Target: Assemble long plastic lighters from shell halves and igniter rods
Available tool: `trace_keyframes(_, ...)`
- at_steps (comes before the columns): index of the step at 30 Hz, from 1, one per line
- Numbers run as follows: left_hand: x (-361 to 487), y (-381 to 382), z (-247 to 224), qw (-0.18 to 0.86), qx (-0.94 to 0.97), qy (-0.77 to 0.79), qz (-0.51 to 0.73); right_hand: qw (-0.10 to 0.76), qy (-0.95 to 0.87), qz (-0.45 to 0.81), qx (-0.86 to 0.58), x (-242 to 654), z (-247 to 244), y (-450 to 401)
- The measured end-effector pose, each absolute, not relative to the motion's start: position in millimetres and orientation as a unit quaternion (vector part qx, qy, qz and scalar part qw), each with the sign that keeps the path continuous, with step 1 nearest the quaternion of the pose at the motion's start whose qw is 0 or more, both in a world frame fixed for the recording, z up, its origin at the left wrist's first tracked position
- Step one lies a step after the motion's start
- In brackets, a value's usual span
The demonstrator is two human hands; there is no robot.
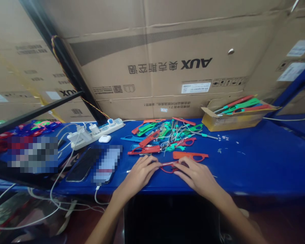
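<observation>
A red lighter casing (169,168) lies between my hands near the front of the blue table. My left hand (144,169) pinches its left end, fingers closed together. My right hand (193,174) holds its right end between thumb and fingers. Just behind my right hand is an orange casing (184,155). Farther back lies a pile of red, green and blue casings with green-ended metal rods (173,135) and thin white wires. The small parts inside the held casing are too small to tell.
A cardboard box (234,122) of lighters stands back right. On the left are a white power strip (99,135), a white earphone case (104,138), a dark phone (83,164), a lit phone (108,164) and loose cables. Large cartons (162,44) stand behind.
</observation>
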State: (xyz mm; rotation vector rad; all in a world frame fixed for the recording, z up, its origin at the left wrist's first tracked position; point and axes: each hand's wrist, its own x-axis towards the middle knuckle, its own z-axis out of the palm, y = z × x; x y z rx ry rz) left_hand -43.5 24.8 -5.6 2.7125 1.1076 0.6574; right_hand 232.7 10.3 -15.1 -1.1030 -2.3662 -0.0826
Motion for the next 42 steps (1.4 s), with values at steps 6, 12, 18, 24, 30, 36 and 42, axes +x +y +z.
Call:
trace_keyframes(6,-41.2,23.2,-2.6,0.062,0.902,0.367,0.218,0.254,-0.873,-0.05,-0.413,229.1,-14.4,10.5)
trace_keyframes(12,-40.5,22.8,-2.5,0.063,0.904,0.368,0.209,0.257,-0.873,-0.056,-0.411,228.1,-13.7,9.8)
trace_keyframes(18,-40.7,23.1,-3.6,0.064,0.9,0.371,0.222,0.253,-0.871,-0.055,-0.417,228.8,-15.2,9.9)
trace_keyframes(24,-41.2,22.5,-3.6,0.063,0.902,0.366,0.221,0.251,-0.873,-0.058,-0.415,228.5,-13.7,9.9)
trace_keyframes(30,-40.9,22.4,-2.8,0.06,0.902,0.369,0.218,0.255,-0.872,-0.065,-0.412,229.2,-13.1,10.2)
trace_keyframes(36,-41.3,23.4,-5.2,0.061,0.901,0.365,0.228,0.267,-0.869,-0.069,-0.41,229.2,-11.9,10.1)
trace_keyframes(42,-40.4,23.4,-4.2,0.072,0.897,0.375,0.224,0.287,-0.865,-0.074,-0.406,231.1,-14.0,9.4)
